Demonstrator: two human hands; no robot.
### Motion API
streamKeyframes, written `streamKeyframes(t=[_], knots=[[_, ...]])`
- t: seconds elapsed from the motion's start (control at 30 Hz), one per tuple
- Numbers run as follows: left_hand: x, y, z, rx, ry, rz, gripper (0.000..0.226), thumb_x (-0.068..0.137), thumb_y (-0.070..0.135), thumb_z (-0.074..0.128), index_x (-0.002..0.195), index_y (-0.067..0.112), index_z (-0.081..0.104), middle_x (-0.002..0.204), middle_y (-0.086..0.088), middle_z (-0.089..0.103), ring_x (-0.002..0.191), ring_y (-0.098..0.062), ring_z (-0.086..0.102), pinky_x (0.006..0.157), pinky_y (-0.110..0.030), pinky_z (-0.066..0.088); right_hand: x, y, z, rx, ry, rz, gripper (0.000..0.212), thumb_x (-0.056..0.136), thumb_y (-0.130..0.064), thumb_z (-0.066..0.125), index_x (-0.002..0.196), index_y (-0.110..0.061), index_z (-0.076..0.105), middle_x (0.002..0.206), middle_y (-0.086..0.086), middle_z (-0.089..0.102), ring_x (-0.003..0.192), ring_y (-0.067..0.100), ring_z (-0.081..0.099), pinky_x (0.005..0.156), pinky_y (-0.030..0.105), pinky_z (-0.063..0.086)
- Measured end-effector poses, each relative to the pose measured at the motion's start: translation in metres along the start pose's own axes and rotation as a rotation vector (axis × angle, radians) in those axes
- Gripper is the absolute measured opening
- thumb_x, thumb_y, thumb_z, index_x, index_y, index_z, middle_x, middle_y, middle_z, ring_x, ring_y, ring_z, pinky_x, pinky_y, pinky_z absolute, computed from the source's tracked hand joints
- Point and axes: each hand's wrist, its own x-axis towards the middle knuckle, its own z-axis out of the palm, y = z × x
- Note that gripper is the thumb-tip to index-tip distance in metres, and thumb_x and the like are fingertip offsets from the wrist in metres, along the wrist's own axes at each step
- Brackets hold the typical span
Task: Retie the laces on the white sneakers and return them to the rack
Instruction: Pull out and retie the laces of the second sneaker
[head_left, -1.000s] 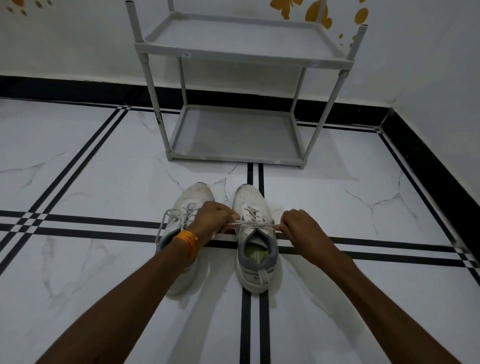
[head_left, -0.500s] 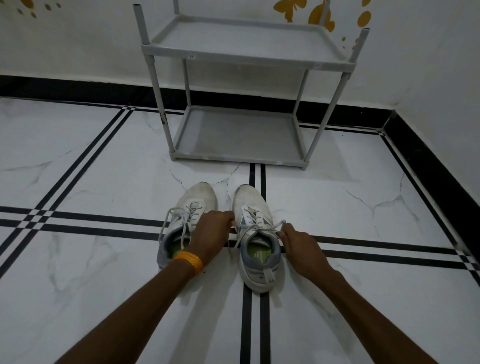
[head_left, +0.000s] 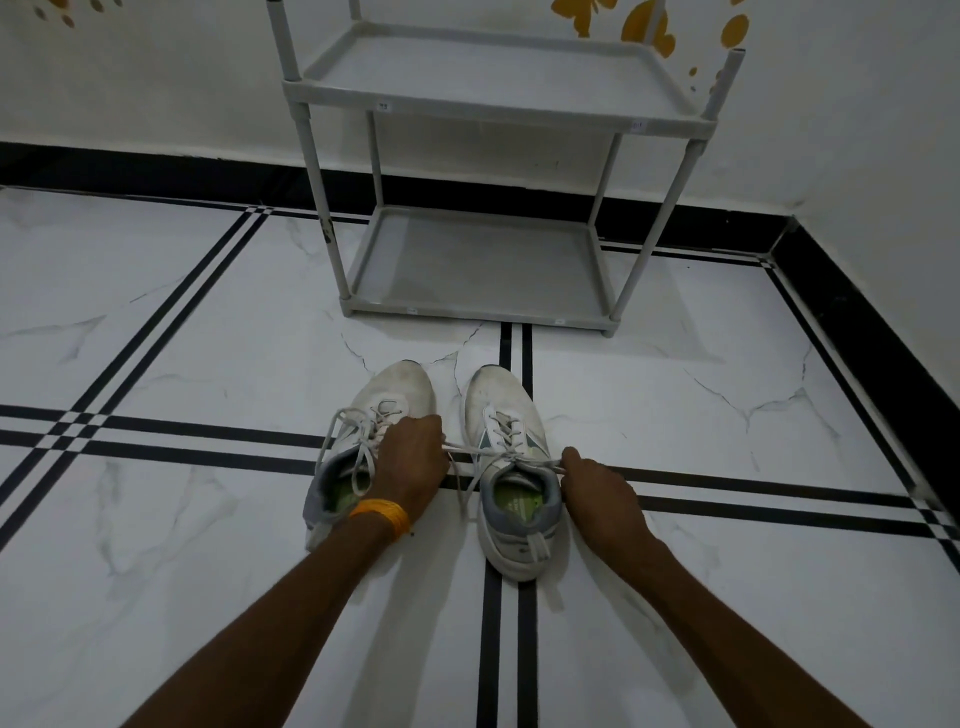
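Note:
Two white sneakers stand side by side on the floor, toes toward the rack. The left sneaker has loose laces and is partly covered by my left hand. The right sneaker lies between both hands. My left hand pinches one end of its lace and my right hand pinches the other end, so the lace is stretched across the shoe's opening. A grey two-shelf rack stands beyond the shoes with nothing on its shelves.
White marble-look floor with black stripe lines. A wall with black skirting runs along the right and behind the rack. An orange band circles my left wrist.
Both hands drew in toward the right sneaker after a wide pull, then spread a little again with the lace ends held. The view shifted slightly.

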Motion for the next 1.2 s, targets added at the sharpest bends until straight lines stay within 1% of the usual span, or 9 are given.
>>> streamKeyframes(t=[0.1,0.67,0.8,0.87,0.93,1.0,1.07,1.13,1.2], knots=[[0.005,0.001,0.001,0.079,-0.005,0.016,0.01,0.078,0.002,0.059,0.084,0.002,0.067,0.081,-0.019,0.069,0.078,-0.035,0.065,0.068,-0.037,0.051,0.0,0.001,0.004,-0.12,-0.005,-0.035,0.017,0.1,-0.019,0.041,0.113,-0.013,0.05,0.102,0.008,0.066,0.086,0.027,0.065,0.061,0.031,0.038],[0.009,-0.004,0.003,0.081,0.008,-0.018,0.012,0.08,0.004,0.056,0.084,0.001,0.066,0.084,-0.023,0.069,0.081,-0.04,0.065,0.065,-0.038,0.049,-0.001,0.003,0.001,0.106,-0.035,0.018,0.015,0.1,-0.016,0.04,0.101,-0.011,0.054,0.1,0.011,0.068,0.087,0.029,0.063,0.065,0.03,0.04],[0.007,-0.008,0.01,0.012,0.021,0.059,0.013,0.087,0.007,0.05,0.087,0.003,0.062,0.083,-0.018,0.067,0.078,-0.037,0.064,0.063,-0.037,0.046,-0.008,0.008,-0.015,0.553,-0.106,0.035,0.017,0.101,-0.025,0.043,0.092,-0.012,0.047,0.085,0.009,0.063,0.069,0.022,0.056,0.06,0.034,0.046],[0.001,-0.004,0.01,-0.065,0.059,0.125,0.018,0.095,0.017,0.047,0.103,0.007,0.06,0.097,-0.014,0.063,0.083,-0.034,0.063,0.068,-0.038,0.048,-0.013,0.012,-0.034,0.88,-0.076,0.166,0.012,0.098,-0.026,0.049,0.103,-0.016,0.054,0.092,0.007,0.064,0.065,0.019,0.056,0.058,0.031,0.045],[-0.008,0.007,0.008,-0.17,0.072,0.193,0.031,0.098,0.03,0.044,0.122,0.014,0.056,0.119,-0.009,0.058,0.095,-0.028,0.062,0.078,-0.037,0.052,-0.016,0.014,-0.049,1.003,0.058,0.243,0.022,0.094,-0.026,0.055,0.116,-0.024,0.057,0.108,0.003,0.062,0.073,0.019,0.058,0.066,0.033,0.048],[-0.013,0.021,0.011,-0.267,-0.024,0.277,0.04,0.098,0.036,0.043,0.131,0.017,0.053,0.132,-0.006,0.055,0.109,-0.024,0.059,0.092,-0.039,0.051,-0.016,0.006,-0.055,0.766,0.148,0.125,0.04,0.09,-0.034,0.063,0.128,-0.023,0.054,0.122,-0.005,0.055,0.096,0.015,0.058,0.082,0.033,0.05],[-0.015,0.029,0.018,-0.284,-0.136,0.337,0.035,0.097,0.033,0.047,0.125,0.016,0.058,0.126,-0.007,0.06,0.111,-0.023,0.059,0.095,-0.039,0.05,-0.014,-0.012,-0.048,0.426,0.086,-0.066,0.046,0.09,-0.039,0.063,0.129,-0.016,0.055,0.124,-0.004,0.055,0.108,0.016,0.057,0.09,0.034,0.05],[-0.014,0.032,0.021,-0.297,-0.118,0.345,0.024,0.096,0.027,0.051,0.109,0.013,0.065,0.109,-0.007,0.065,0.098,-0.022,0.06,0.086,-0.039,0.051,-0.011,-0.027,-0.037,0.099,0.017,-0.119,0.033,0.094,-0.035,0.056,0.117,-0.012,0.06,0.116,0.005,0.063,0.099,0.022,0.062,0.082,0.034,0.051],[-0.013,0.03,0.021,-0.297,-0.047,0.337,0.015,0.095,0.02,0.053,0.099,0.01,0.063,0.099,-0.009,0.064,0.089,-0.023,0.059,0.079,-0.038,0.049,-0.009,-0.03,-0.033,0.007,0.042,-0.08,0.025,0.098,-0.032,0.051,0.103,-0.009,0.059,0.103,0.009,0.066,0.089,0.025,0.062,0.073,0.034,0.047]])
